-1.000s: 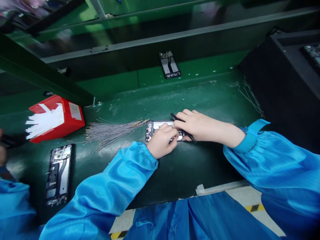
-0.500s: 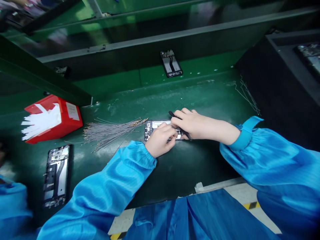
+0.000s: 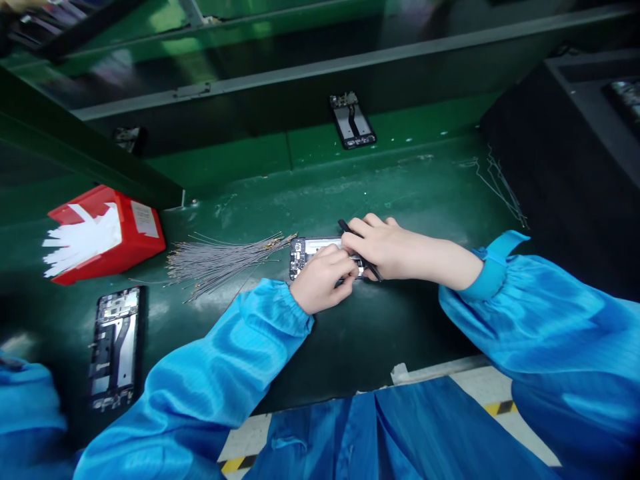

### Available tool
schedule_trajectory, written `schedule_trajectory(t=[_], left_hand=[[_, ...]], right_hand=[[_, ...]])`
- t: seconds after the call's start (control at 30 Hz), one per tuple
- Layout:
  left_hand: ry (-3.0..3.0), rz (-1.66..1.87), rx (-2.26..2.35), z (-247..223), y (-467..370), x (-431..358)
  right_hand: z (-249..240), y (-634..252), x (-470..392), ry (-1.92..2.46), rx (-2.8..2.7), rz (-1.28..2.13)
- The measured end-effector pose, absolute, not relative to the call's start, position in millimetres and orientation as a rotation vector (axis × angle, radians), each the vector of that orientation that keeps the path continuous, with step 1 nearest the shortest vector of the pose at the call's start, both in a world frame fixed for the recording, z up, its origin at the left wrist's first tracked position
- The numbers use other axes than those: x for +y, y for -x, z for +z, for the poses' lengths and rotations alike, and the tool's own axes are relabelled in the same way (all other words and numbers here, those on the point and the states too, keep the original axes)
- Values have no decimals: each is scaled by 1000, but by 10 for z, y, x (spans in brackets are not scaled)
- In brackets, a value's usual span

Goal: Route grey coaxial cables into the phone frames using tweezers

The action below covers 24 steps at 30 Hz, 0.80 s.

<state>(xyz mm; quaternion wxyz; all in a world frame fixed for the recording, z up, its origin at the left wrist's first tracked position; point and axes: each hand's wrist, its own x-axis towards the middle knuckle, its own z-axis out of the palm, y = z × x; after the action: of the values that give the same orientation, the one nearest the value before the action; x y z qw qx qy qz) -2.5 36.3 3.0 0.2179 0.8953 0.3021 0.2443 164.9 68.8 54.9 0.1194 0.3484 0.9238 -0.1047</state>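
Note:
An opened phone (image 3: 299, 257) with bare circuitry lies crosswise on the green bench, partly covered by both hands. My left hand (image 3: 327, 279) rests over its middle, fingers curled and pinched together; whatever is between the fingertips is hidden. At the phone's right end, my right hand (image 3: 380, 247) is closed around a slim black tool that looks like tweezers (image 3: 343, 226), its lower end sticking out below the fingers. Left of the phone, a bundle of thin grey cables (image 3: 215, 264) with gold-coloured ends reaches almost to the phone's edge.
A red bin (image 3: 145, 237) of white strips stands at left, with another opened phone (image 3: 116, 347) in front. One more opened phone (image 3: 353, 121) leans at the back. Loose wires (image 3: 500, 180) lie beside a black box (image 3: 560, 173) at right. A co-worker's blue sleeve (image 3: 30, 413) shows lower left.
The view has shifted slightly. Both hands keep nearly the same place over the phone, with only slight finger movement; the black tool is still in my right hand.

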Motion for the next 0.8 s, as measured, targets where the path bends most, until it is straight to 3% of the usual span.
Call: schedule_trajectory(t=[0.23,0.4,0.57,0.8], left_hand=[[-2530,644,752,21,30,365],[-2625,701,796,99,89,329],[-2658,756,1091,236,467,469],[-2627,322,1282,311,1203,591]], right_hand=[[544,-1573,683,-1133,2596,-356],[399,-1813,689,-1075,2898,-552],[231,-2005,527,-1190,3078,-593],[140,-2375,492,-1194,3112,-415]])
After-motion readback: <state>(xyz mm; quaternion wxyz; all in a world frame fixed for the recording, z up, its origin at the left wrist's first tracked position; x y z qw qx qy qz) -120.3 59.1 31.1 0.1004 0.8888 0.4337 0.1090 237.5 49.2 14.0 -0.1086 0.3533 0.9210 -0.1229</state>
